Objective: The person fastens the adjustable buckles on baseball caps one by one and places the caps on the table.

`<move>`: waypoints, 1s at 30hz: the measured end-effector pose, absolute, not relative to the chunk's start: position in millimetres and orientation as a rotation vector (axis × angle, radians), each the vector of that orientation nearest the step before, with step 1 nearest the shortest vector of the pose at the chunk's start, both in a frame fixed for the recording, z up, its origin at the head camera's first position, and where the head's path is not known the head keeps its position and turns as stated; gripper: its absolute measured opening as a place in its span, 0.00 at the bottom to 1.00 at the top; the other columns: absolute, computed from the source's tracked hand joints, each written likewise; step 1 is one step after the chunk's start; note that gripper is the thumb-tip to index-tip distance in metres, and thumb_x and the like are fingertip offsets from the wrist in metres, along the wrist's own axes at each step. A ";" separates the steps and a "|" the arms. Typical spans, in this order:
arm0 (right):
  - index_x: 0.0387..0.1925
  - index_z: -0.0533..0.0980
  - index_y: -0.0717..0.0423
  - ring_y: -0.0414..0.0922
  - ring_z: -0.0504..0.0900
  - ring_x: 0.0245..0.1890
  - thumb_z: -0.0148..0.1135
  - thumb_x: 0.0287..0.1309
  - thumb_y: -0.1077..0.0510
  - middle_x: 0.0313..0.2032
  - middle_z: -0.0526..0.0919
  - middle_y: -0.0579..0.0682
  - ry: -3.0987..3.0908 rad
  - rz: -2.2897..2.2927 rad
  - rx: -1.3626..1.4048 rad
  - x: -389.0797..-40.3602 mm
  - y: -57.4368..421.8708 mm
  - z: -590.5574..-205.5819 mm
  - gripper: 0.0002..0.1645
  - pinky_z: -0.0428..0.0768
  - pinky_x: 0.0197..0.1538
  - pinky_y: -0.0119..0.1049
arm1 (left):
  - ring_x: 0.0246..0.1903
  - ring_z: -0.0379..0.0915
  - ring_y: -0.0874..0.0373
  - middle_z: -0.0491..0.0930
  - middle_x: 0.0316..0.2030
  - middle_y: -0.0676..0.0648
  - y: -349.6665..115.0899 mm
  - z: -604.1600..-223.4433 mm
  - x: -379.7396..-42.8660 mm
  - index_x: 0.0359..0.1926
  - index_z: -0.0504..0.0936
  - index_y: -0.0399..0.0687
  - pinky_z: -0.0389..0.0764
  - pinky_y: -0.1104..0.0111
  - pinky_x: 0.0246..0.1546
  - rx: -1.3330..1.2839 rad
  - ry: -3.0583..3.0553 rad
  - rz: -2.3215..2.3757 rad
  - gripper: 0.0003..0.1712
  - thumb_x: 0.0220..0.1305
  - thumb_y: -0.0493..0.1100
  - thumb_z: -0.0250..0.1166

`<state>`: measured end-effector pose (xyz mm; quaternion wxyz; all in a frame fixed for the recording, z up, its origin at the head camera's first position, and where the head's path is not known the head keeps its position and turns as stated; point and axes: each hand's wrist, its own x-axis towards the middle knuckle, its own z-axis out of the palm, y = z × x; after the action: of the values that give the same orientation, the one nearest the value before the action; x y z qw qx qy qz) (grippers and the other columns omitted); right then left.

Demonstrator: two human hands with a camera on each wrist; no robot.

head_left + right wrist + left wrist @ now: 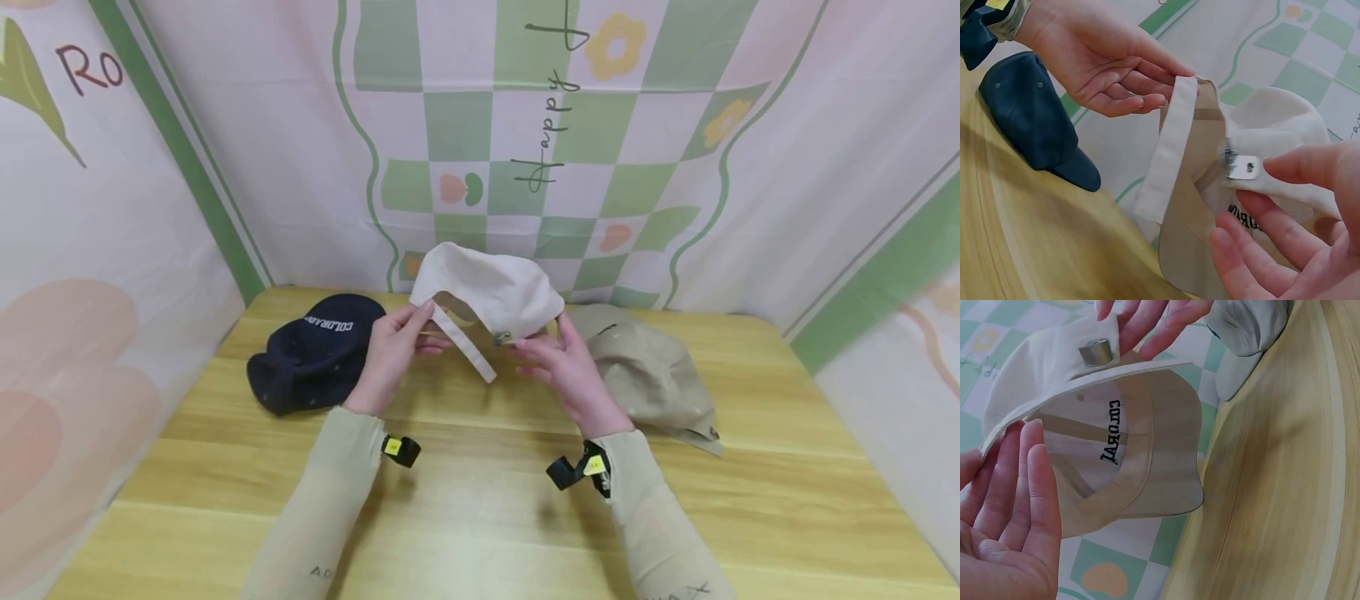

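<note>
A white baseball cap (491,287) is held up above the table, its back opening toward me. My left hand (392,350) pinches the rim where the loose white strap (465,342) begins; the strap's free end hangs down. My right hand (562,364) pinches the opposite edge beside the metal buckle (1244,167), thumb outside and fingers beneath. Strap and buckle are apart. Inside the cap, dark stitched letters (1112,431) show in the left wrist view, along with the brim (1175,444).
A navy cap (318,354) lies on the wooden table (480,517) at the left. At the right, near my right hand, lies a beige cap (652,375). A patterned cloth (457,125) hangs behind the table's far edge, and more cloth hangs at both sides.
</note>
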<state>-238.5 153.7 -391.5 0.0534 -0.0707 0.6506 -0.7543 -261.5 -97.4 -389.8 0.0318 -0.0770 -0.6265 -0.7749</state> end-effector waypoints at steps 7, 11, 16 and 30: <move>0.80 0.50 0.32 0.57 0.83 0.53 0.64 0.67 0.66 0.57 0.79 0.63 1.976 -2.331 -0.168 -238.0 150.6 -391.2 0.52 0.81 0.56 0.54 | 0.28 0.85 0.53 0.86 0.35 0.40 -96.9 -390.2 -260.8 0.50 0.82 0.26 0.86 0.64 0.34 -0.253 -1.937 -2.373 0.23 0.78 0.47 0.59; 0.78 0.55 0.38 0.54 0.84 0.49 0.61 0.70 0.65 0.48 0.84 0.56 1.981 -2.372 -0.111 -236.9 147.3 -389.9 0.44 0.83 0.52 0.49 | 0.28 0.85 0.54 0.85 0.35 0.37 -96.7 -391.2 -261.9 0.52 0.81 0.26 0.86 0.64 0.35 -0.272 -1.934 -2.374 0.23 0.78 0.47 0.58; 0.58 0.65 0.57 0.46 0.86 0.38 0.60 0.71 0.65 0.36 0.87 0.48 1.996 -2.514 0.020 -237.7 141.2 -388.6 0.20 0.83 0.40 0.35 | 0.28 0.85 0.52 0.85 0.34 0.36 -96.4 -390.5 -262.2 0.52 0.82 0.27 0.86 0.65 0.34 -0.280 -1.922 -2.371 0.23 0.78 0.47 0.59; 0.43 0.75 0.57 0.43 0.84 0.25 0.65 0.67 0.66 0.29 0.87 0.50 2.084 -2.749 0.043 -236.6 137.2 -389.4 0.07 0.82 0.31 0.34 | 0.25 0.84 0.54 0.84 0.32 0.36 -96.2 -390.7 -262.5 0.50 0.84 0.30 0.86 0.65 0.31 -0.292 -1.922 -2.372 0.20 0.78 0.47 0.59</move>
<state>-236.6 137.2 -389.4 -0.1538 0.0122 0.5969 -0.7873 -262.5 -96.2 -390.7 0.0376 -0.0952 -0.6263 -0.7728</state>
